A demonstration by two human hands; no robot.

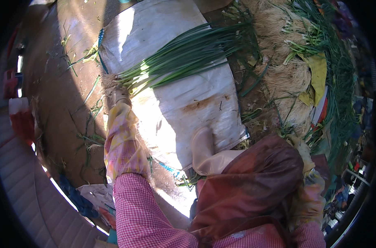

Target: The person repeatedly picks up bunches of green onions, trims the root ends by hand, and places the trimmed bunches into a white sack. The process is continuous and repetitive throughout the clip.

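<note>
A bunch of green onions lies across a white woven sack. Its long leaves fan toward the upper right, and its pale roots gather at the sack's left edge. My left hand is closed around the root end, its fingers partly hidden. On the lower right, my right hand is beside my knee, close to a heap of green onions with roots facing me. Its fingers are too unclear to make out. Both forearms wear patterned sleeve covers.
A beige rubber boot rests on the sack, below a reddish-brown apron. Loose leaf scraps litter the brown ground at left. Yellow cloth lies on the heap. A red-and-white container stands at far left, near corrugated sheeting.
</note>
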